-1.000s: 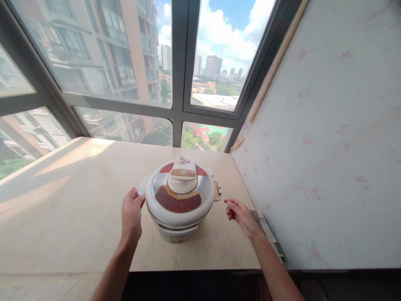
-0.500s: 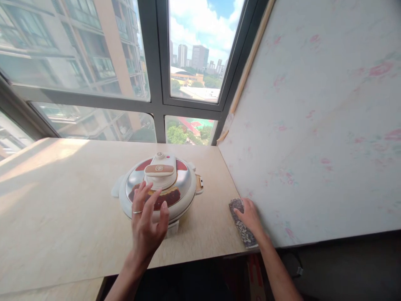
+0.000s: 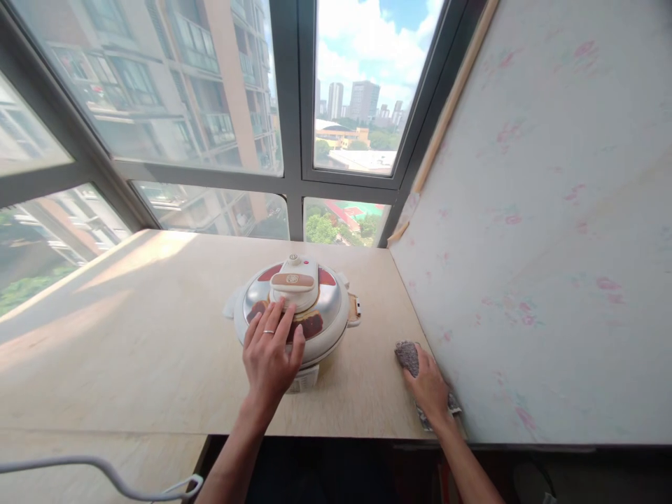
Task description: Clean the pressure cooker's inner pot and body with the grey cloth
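A white electric cooker (image 3: 299, 315) with a shiny silver and dark-red lid stands on the wooden counter. My left hand (image 3: 273, 346) lies on the near side of the lid, its fingers spread and pointing toward the raised white and brown handle (image 3: 292, 280). Over by the wall at the right, my right hand (image 3: 431, 385) has its fingers curled round a grey patterned cloth (image 3: 407, 355). One end of the cloth bulges out left of the fingers, and the hand hides its middle.
Windows with dark frames (image 3: 292, 105) rise behind the counter (image 3: 157, 350). A floral-papered wall (image 3: 551, 245) closes off the right side. At the front left, a grey cord (image 3: 68, 462) crosses a lower wooden surface.
My left hand has come down onto the lid. My right hand has closed on the cloth and bunched it. The view has swung left, bringing the cord into sight.
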Action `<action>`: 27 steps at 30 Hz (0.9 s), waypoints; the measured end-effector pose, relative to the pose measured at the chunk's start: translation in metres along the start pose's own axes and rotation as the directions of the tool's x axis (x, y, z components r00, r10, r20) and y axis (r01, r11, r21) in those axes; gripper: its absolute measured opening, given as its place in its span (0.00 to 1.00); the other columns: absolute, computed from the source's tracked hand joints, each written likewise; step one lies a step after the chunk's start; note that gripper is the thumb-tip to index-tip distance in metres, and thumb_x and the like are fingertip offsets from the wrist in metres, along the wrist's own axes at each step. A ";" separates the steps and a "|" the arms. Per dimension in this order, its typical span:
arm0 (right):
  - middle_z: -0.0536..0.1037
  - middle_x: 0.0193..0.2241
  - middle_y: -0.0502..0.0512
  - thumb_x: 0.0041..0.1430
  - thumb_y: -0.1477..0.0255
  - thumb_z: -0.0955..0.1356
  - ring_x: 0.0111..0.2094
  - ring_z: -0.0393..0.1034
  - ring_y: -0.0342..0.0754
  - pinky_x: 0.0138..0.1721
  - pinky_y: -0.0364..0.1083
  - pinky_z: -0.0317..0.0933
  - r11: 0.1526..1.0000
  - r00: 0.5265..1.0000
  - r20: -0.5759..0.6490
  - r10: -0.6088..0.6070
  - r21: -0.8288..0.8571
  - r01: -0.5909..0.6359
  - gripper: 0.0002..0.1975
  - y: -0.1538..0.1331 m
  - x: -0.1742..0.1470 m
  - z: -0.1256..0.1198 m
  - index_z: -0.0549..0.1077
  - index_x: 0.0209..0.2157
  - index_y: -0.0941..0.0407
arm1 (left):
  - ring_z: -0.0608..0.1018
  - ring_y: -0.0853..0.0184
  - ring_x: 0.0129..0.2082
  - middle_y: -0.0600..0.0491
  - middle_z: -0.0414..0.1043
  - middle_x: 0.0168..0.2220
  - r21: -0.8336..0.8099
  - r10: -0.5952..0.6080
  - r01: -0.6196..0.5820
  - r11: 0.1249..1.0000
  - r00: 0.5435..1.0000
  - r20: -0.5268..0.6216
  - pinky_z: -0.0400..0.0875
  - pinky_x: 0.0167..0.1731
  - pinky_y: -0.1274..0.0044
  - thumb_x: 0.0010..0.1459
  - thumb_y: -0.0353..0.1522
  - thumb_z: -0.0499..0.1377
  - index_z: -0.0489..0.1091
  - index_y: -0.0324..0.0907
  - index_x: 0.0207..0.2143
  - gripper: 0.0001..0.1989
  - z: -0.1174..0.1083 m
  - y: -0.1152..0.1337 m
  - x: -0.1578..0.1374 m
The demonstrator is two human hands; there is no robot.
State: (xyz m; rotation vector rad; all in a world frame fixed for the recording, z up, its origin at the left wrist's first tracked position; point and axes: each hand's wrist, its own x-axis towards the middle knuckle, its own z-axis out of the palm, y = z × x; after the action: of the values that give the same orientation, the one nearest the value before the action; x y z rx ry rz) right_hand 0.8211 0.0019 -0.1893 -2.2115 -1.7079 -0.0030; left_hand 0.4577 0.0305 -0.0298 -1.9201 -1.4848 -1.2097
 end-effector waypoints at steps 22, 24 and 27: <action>0.70 0.59 0.67 0.62 0.54 0.64 0.61 0.64 0.58 0.63 0.60 0.56 0.839 0.938 -0.174 -0.299 0.421 0.346 0.30 -0.116 0.074 -0.083 0.67 0.58 0.58 | 0.75 0.62 0.54 0.44 0.74 0.53 -0.467 -0.214 0.207 0.860 0.976 0.037 0.70 0.55 0.68 0.64 0.32 0.56 0.72 0.40 0.50 0.14 -0.021 -0.068 0.012; 0.71 0.57 0.65 0.63 0.54 0.64 0.60 0.65 0.56 0.63 0.58 0.58 0.743 0.891 -0.231 -0.390 0.493 0.453 0.28 -0.158 0.079 -0.120 0.68 0.57 0.57 | 0.76 0.59 0.52 0.43 0.75 0.50 -0.441 -0.373 0.340 0.831 0.928 0.012 0.71 0.53 0.65 0.62 0.36 0.57 0.73 0.38 0.47 0.15 -0.012 -0.090 0.019; 0.71 0.57 0.64 0.66 0.56 0.63 0.60 0.65 0.55 0.63 0.56 0.57 0.615 0.802 -0.271 -0.532 0.527 0.586 0.24 -0.219 0.086 -0.161 0.69 0.57 0.56 | 0.76 0.56 0.52 0.41 0.75 0.50 -0.445 -0.653 0.641 0.625 0.742 0.151 0.71 0.50 0.64 0.59 0.41 0.56 0.72 0.37 0.48 0.20 0.009 -0.123 0.028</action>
State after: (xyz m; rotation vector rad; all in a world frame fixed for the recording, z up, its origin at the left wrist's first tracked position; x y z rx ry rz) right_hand 0.6725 0.0858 0.0383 -1.1492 -1.9433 0.2423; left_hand 0.3490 0.0945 -0.0327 -1.6330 -2.1279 -2.0771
